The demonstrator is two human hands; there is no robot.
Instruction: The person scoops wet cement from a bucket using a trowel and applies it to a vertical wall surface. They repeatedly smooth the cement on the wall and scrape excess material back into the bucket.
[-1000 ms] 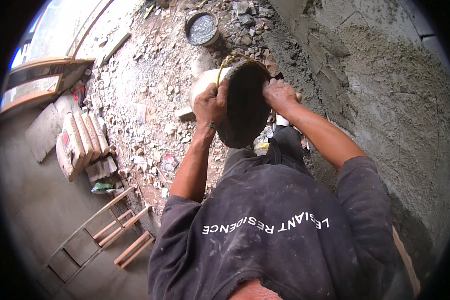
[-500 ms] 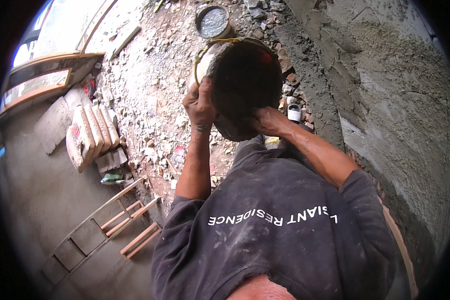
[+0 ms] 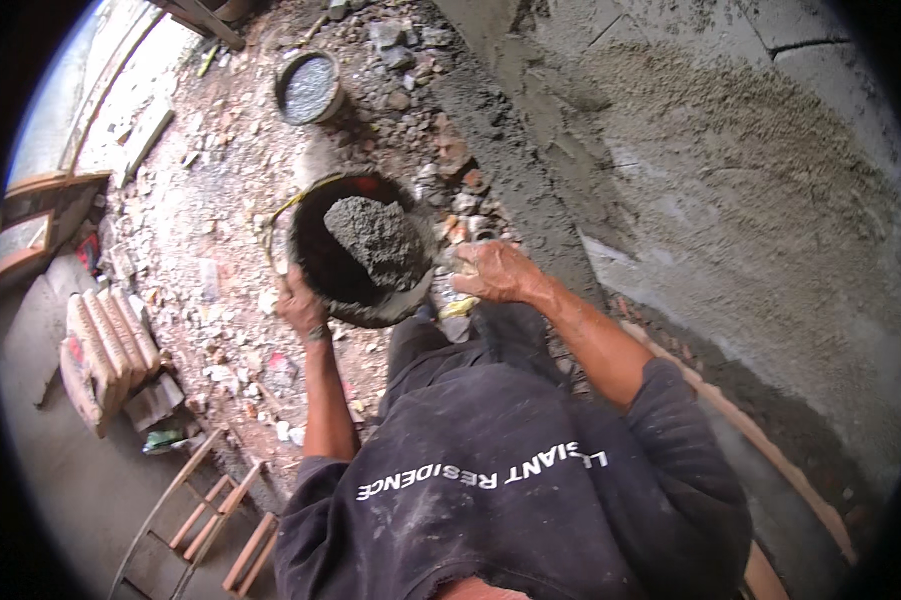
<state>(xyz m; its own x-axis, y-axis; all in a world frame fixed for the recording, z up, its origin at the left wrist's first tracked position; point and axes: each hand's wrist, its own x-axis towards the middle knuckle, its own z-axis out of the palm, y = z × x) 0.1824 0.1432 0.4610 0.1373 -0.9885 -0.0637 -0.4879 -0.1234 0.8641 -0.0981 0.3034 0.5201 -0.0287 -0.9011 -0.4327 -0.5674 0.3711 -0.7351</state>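
Observation:
A dark, mortar-caked bucket (image 3: 311, 235) is tilted in front of me, with its mouth facing up toward me. My left hand (image 3: 299, 302) is closed on its near left rim. At the right of the bucket, my right hand (image 3: 496, 272) is closed round the handle end of a trowel (image 3: 426, 240); fingers and mortar hide most of the tool. A heap of wet grey mortar (image 3: 374, 240) shows in the bucket's mouth, apparently on the trowel's blade. The bucket's yellowish handle (image 3: 274, 225) hangs along its left side.
Farther off stands a second bucket (image 3: 311, 88) with greyish liquid. Rubble (image 3: 226, 290) covers the ground. A partly plastered wall (image 3: 691, 170) rises on the right, mortar along its foot (image 3: 516, 150). Stacked bags (image 3: 111, 340) and a wooden ladder-like frame (image 3: 186, 510) lie left.
My right hand has come out of the bucket to its right side, and a heap of mortar now shows. The bucket sits lower and farther left in view, as the view has shifted.

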